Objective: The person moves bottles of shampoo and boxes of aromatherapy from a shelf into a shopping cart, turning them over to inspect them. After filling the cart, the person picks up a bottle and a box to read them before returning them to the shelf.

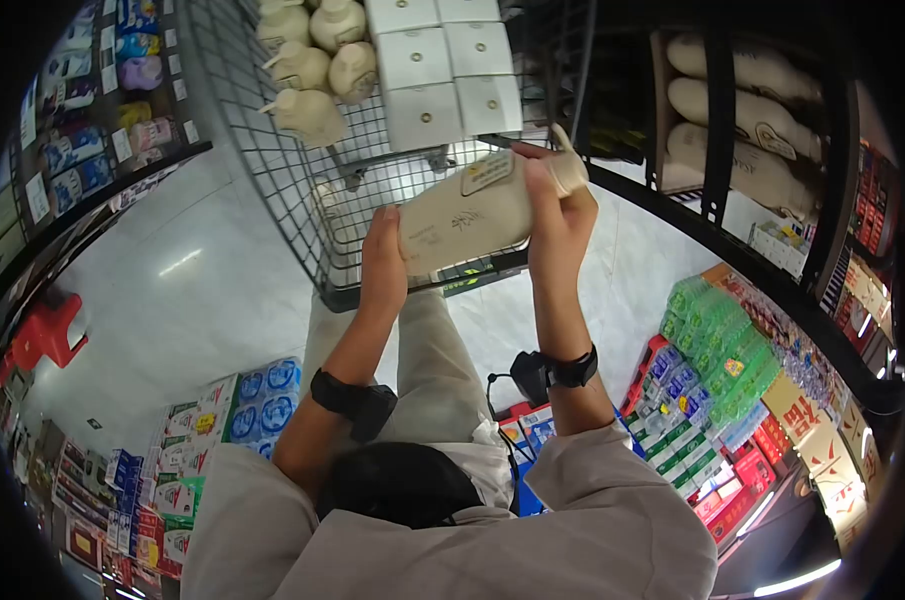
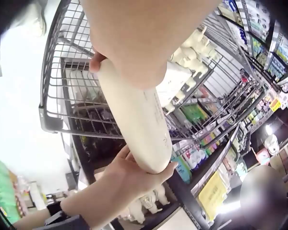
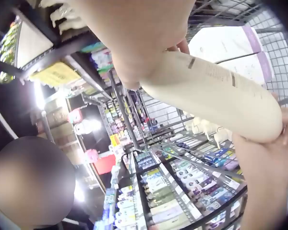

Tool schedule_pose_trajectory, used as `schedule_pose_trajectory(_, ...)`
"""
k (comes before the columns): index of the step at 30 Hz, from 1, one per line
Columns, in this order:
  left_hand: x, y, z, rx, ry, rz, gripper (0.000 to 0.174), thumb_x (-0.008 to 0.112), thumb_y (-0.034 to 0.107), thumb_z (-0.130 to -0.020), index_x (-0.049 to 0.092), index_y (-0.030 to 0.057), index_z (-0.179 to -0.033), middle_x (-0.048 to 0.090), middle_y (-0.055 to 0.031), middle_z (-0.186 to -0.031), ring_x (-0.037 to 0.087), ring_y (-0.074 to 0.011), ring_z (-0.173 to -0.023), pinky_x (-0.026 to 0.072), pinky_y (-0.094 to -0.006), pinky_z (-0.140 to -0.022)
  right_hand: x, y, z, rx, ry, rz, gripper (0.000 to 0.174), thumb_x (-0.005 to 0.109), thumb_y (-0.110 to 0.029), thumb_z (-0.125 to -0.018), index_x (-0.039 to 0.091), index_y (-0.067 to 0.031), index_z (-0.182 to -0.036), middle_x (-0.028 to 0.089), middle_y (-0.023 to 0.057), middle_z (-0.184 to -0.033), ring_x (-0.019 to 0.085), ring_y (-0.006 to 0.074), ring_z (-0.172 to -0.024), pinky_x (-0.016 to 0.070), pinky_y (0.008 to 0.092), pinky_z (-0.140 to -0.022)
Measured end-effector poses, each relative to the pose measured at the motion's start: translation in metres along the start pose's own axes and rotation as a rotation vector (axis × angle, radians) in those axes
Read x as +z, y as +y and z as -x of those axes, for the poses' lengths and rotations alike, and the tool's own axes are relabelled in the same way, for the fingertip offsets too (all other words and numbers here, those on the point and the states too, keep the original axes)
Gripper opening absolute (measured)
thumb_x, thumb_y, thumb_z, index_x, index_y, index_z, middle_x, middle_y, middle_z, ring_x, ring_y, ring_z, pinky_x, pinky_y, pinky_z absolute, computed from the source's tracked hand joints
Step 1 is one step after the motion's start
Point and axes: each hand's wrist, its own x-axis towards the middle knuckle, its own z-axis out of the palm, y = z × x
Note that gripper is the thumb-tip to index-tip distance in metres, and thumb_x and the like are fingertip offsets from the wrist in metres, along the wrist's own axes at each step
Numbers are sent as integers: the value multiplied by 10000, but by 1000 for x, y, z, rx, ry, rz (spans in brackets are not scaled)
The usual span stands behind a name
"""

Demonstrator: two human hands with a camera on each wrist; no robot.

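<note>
A large cream pump bottle (image 1: 467, 215) lies tilted between both hands, over the near end of a wire cart (image 1: 347, 290). The left hand (image 1: 383, 262) grips its base end, and the right hand (image 1: 558, 215) is wrapped round the pump end. In the left wrist view the bottle (image 2: 137, 120) runs between the left hand (image 2: 129, 57) and the right hand (image 2: 129, 175). In the right wrist view the bottle (image 3: 216, 98) spans from the right hand (image 3: 139, 52) to the left hand (image 3: 266, 167).
Inside the cart stand several cream pump bottles (image 1: 307, 115) beside white boxes (image 1: 422, 115). More cream bottles lie on a dark shelf (image 1: 712, 120) at right. Stacked goods (image 1: 722, 340) stand at lower right, a red stool (image 1: 47, 330) at left.
</note>
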Motion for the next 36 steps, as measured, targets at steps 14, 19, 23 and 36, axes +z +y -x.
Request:
schedule_pose_trajectory(14,-38,24,-103,-409,136,683,540,364,494,-957,417,142,-1364,482,-94,-1349,534,-276,-1219,477,-509,-973,118,0,-40,-391,-750,445,393,715,-141,-851,590,-41,-1209,668,168,-1114,653,354,-1002,510,399,-863)
schedule_pose_trajectory(19,-46,13,-155,-388,-54,894,506,309,456,-1004,371,135,-1389,456,-133,-1379,480,-323,-1283,323,-538,-1117,132,23,-70,-345,-799,627,384,688,-103,-833,606,-54,-1205,678,186,-1064,645,372,-1003,511,396,-863)
schedule_pose_trajectory(23,-43,8,-161,-423,-8,856,515,294,415,-1028,329,98,-1431,440,-165,-1385,481,-318,-1278,348,-510,-1100,142,46,-82,-329,-690,791,393,674,-103,-812,621,-64,-1200,675,155,-1103,643,354,-1001,518,393,-857)
schedule_pose_trajectory(36,-76,57,-107,-542,-427,203,479,480,476,-950,485,76,-1214,617,-125,-1199,605,-305,-1083,474,-435,-815,-72,5,62,-40,-250,542,240,620,-205,-907,655,-48,-1086,698,114,-968,666,274,-844,519,374,-768)
